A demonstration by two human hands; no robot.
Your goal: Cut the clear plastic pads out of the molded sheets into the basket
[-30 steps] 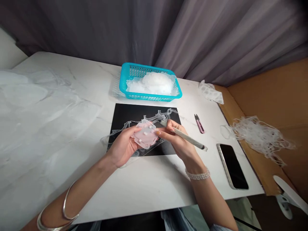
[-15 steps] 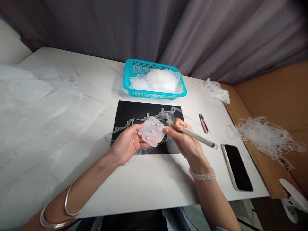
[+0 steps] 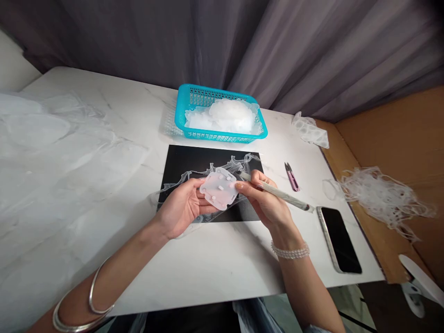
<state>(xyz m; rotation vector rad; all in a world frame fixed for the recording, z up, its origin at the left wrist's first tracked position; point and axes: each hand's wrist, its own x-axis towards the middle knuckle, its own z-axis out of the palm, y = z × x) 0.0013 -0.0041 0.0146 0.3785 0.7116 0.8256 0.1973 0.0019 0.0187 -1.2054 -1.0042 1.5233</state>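
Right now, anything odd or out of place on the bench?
Yes: a tangled heap of translucent plastic offcuts lies off the white marble table, on the brown cardboard. It looks stray, since the turquoise plastic basket holds what seem to be similar pieces neatly.

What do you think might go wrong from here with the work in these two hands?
The slim tool in the right hand points towards the translucent square piece held in the left hand, so a slip might catch the fingers or mark the piece. The tool's rear end is also close to the phone, which it might knock.
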